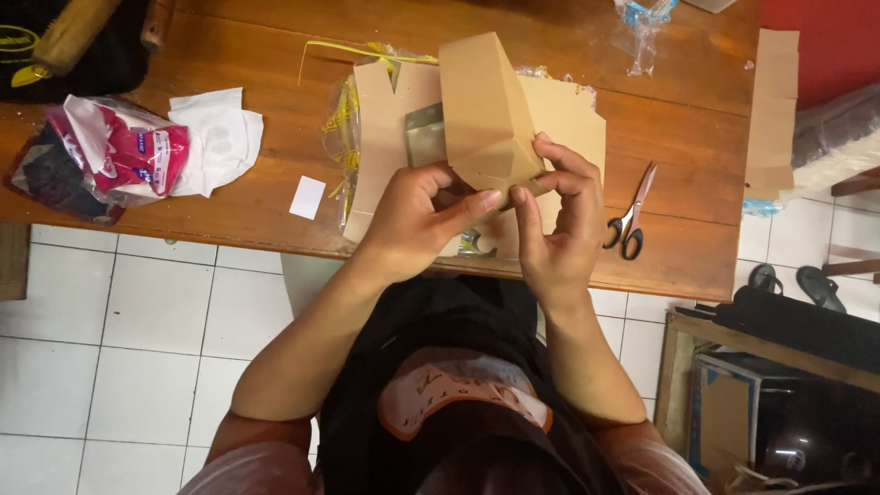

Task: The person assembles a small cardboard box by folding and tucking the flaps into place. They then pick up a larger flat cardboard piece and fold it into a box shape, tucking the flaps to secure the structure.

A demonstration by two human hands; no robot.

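The folded brown cardboard box piece (486,115) stands up over the near edge of the wooden counter (678,247), pinched at its lower corner by both hands. The left hand (412,215) is curled around that corner from the left, its thumb pressed along the fold. The right hand (559,229) grips from the right, fingers bent over the edge and its thumb meeting the left thumb. Under the box piece lies a flat sheet of brown cardboard (573,119), resting on a clear plastic bag with yellow print (341,119). Just right of the box piece lie scissors (631,218) with black handles. Left of it is a small white paper slip (307,197), then a white tissue (220,137) and a red-and-white plastic packet (119,151). Far right of it, a cardboard strip (773,110) hangs over the counter's end.
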